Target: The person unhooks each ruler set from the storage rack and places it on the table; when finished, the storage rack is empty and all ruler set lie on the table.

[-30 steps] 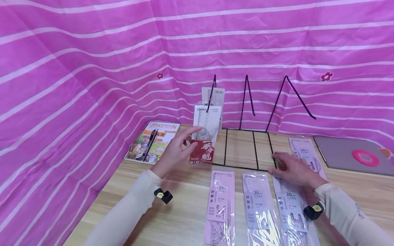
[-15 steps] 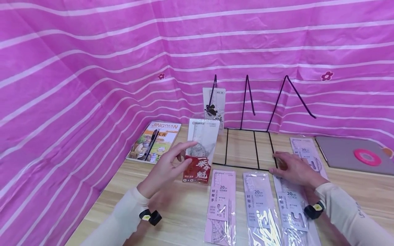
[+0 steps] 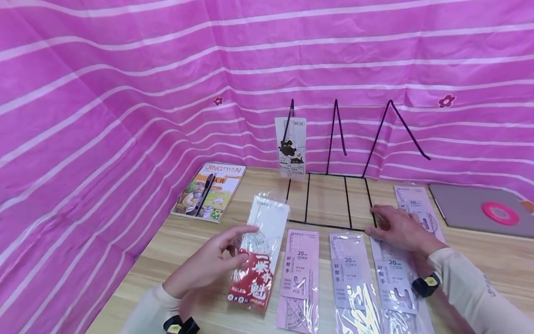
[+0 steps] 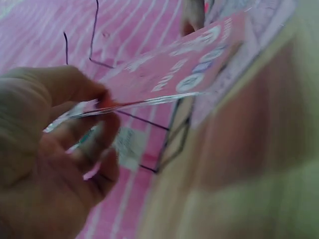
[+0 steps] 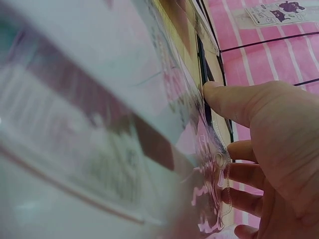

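My left hand pinches the left edge of a clear-bagged ruler set, white above and red below, tilted over the table. The left wrist view shows thumb and fingers on the rim of this ruler set. A black wire rack has three upright hooks; a white cat-print ruler set hangs on the left one. My right hand rests at the rack's right side, fingertips touching its base wire. In the right wrist view the right hand's thumb tip lies against black wire; a blurred plastic pack fills the left.
Pink-carded ruler sets lie in a row at the front, another pink ruler set partly under the right arm. A magazine with a pen is at left. A grey laptop-like slab bears a pink ring.
My left hand has drawn the red and white ruler set from the left hook down and toward me, uncovering the cat-print ruler set behind. The right hand has stayed at the rack.
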A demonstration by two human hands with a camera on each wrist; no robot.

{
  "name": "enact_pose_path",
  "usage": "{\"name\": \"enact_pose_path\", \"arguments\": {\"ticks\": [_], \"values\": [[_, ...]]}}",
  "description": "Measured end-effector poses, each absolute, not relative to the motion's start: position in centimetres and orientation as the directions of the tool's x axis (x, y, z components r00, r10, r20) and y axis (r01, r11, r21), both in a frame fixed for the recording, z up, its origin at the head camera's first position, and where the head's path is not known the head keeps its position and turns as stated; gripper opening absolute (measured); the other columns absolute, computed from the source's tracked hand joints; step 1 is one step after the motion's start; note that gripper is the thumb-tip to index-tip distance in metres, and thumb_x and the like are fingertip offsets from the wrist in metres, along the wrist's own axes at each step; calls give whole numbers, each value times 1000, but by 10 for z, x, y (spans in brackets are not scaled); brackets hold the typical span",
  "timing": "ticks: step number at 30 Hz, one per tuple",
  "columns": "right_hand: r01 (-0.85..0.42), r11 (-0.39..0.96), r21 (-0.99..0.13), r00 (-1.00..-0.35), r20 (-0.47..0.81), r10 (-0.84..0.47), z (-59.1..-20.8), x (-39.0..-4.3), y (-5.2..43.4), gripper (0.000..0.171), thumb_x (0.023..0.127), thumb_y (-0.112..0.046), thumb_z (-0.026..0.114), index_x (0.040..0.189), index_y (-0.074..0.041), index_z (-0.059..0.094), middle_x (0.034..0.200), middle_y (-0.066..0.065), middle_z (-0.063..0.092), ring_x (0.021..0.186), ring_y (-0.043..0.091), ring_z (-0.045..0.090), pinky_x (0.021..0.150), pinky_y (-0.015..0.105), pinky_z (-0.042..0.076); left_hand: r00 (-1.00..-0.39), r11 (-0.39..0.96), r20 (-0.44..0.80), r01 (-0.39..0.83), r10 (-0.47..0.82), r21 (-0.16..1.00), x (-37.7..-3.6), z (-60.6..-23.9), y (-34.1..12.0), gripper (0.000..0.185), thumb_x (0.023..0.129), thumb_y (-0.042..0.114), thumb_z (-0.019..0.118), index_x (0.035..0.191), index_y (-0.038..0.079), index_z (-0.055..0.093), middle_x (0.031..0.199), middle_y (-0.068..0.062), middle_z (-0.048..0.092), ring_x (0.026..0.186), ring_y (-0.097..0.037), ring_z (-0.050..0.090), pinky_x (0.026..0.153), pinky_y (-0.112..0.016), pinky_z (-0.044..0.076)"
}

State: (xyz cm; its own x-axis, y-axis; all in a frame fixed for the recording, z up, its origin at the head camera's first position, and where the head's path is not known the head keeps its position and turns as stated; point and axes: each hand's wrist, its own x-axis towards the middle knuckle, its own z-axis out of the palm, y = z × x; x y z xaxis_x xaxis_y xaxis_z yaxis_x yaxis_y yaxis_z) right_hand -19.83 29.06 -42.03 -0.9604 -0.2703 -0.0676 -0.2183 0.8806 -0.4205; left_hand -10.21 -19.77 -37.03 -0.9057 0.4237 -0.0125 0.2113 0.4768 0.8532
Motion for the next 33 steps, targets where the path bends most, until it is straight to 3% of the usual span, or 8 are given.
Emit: {"name": "enact_pose_path", "arguments": {"ticks": [11,15,19,22,27,30,33], "values": [[-211,866,-453,-958,-82,-276,-419,-199,289,93,92,-65,70,158,-4,42,162,32,38,144,59,33,112,80,13,-857,513,-226,51,463,857,-91,-391,-210,56,98,20,75,150,29,57,106,-8,58,89,-20,53,70,-25,51],[-216,867,-449,-956,-84,-282,-419,-201,290,93,93,-64,70,158,-4,43,163,32,38,144,59,32,111,80,14,-865,528,-235,40,442,848,-86,-397,-210,56,98,25,76,150,30,56,142,-9,60,118,-26,57,101,-40,55],[-216,866,-451,-955,-90,-284,-419,-202,289,93,93,-65,69,158,-4,42,163,31,38,145,57,33,111,78,15,-874,545,-250,20,417,838,-81,-403,-210,55,98,25,76,150,32,56,164,-8,47,149,-33,44,123,-62,36],[-216,866,-452,-954,-91,-286,-419,-204,287,94,94,-66,68,159,-4,41,164,30,37,145,56,33,111,77,15,-881,580,-255,26,398,814,-79,-407,-211,56,99,25,75,150,34,56,163,-9,48,151,-36,43,122,-65,35],[-201,864,-462,-955,-102,-277,-418,-204,288,93,94,-64,69,160,-5,40,165,30,36,146,55,32,111,76,15,-905,702,-194,143,377,697,-77,-407,-210,54,97,30,75,149,37,58,149,-2,60,126,-25,54,106,-53,47],[-195,864,-465,-956,-108,-273,-419,-204,289,93,94,-65,68,160,-5,40,165,30,35,145,56,31,111,76,15,-913,754,-181,176,365,633,-76,-404,-208,55,96,32,77,147,36,60,142,5,64,111,-16,50,95,-39,41],[-185,865,-467,-957,-114,-266,-419,-202,290,95,94,-67,67,161,-6,39,165,30,35,146,57,30,111,77,15,-914,775,-199,167,353,610,-77,-402,-207,56,94,31,79,146,36,61,138,9,65,106,-14,48,90,-35,36]]}}
